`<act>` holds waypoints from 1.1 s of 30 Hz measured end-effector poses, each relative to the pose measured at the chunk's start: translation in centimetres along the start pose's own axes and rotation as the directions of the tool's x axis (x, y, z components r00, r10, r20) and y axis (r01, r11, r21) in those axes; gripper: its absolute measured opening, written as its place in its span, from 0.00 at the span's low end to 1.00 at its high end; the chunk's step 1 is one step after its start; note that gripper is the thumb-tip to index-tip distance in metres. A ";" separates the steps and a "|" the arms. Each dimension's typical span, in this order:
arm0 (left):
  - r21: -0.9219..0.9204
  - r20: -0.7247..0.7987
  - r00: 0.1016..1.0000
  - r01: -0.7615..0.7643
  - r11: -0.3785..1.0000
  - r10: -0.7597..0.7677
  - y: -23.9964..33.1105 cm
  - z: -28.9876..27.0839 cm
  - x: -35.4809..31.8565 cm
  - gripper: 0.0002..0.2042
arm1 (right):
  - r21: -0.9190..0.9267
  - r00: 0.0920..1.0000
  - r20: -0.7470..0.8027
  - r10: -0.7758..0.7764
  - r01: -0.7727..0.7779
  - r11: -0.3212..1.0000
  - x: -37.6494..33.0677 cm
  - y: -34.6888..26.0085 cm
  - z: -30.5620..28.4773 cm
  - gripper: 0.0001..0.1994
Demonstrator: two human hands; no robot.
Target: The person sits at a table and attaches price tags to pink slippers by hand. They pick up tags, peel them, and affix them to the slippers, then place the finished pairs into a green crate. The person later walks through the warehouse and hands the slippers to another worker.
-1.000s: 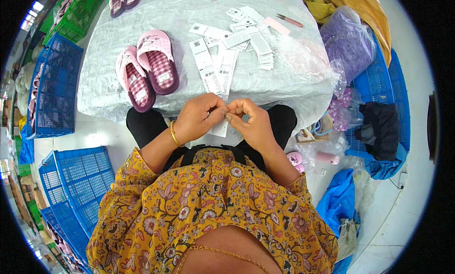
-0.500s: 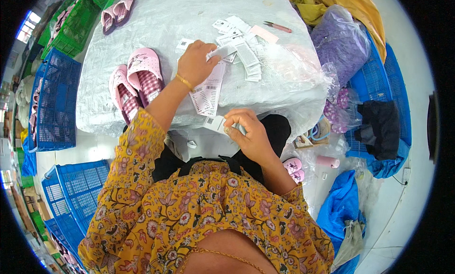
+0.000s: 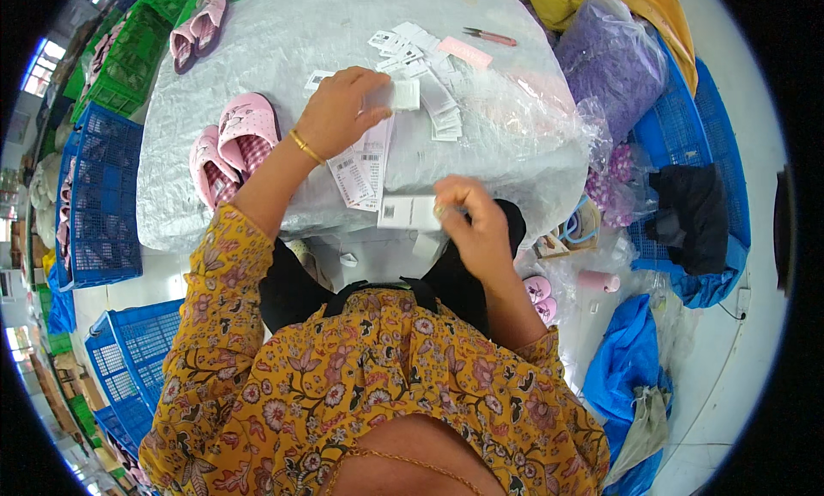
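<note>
My left hand point(image 3: 348, 110), with a yellow bracelet at its wrist, reaches over the table and pinches a slightly blurred white tag point(image 3: 405, 94) between thumb and fingers. My right hand point(image 3: 470, 226) is closed on the end of another white tag point(image 3: 407, 212) at the table's near edge. Between the hands, printed paper label strips point(image 3: 359, 177) lie fanned on the table. Beyond them spreads a loose pile of white tags point(image 3: 442, 101). Left of my left forearm, a pair of pink slippers point(image 3: 247, 123) with checked insides rests on the plastic-covered table point(image 3: 506, 161).
Small scissors or snips point(image 3: 491, 36) and a pink card point(image 3: 465, 52) lie farther back. More pink slippers point(image 3: 197, 28) sit at the far left corner. Blue crates point(image 3: 103, 196) stand to the left. At right are a bagged purple bundle point(image 3: 614, 58) and a blue crate point(image 3: 721, 153).
My right hand has moved slightly right, and its tag now shows more of its length. My left hand has shifted a little left, still with a tag. The whole view has shifted slightly.
</note>
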State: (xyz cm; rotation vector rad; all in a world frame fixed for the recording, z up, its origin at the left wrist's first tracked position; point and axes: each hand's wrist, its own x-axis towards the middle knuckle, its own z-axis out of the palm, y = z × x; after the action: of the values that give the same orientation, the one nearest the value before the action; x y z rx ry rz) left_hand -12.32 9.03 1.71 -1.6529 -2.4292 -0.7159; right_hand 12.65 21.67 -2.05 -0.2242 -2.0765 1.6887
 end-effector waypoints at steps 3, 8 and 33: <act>0.061 0.061 0.973 -0.228 0.972 0.224 2.8 -1.9 -1.7 0.22 | 0.206 0.989 -0.126 0.076 -0.049 0.977 1.1 1.0 0.0 0.06; 0.006 0.112 0.937 -0.335 0.942 0.332 6.4 -3.3 -3.0 0.25 | 0.115 0.988 -0.065 0.143 -0.135 0.984 2.4 -0.2 1.2 0.06; -0.432 -0.213 0.956 0.091 0.897 -0.199 9.7 -0.6 -8.8 0.04 | 0.004 0.990 -0.057 0.130 -0.130 0.991 0.7 -4.4 3.2 0.18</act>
State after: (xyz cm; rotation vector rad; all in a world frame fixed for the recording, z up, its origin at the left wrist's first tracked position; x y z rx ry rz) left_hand -0.16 4.18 2.23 -1.3897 -2.3437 -1.4643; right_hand 11.36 18.07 1.90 -0.4117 -2.0589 1.7366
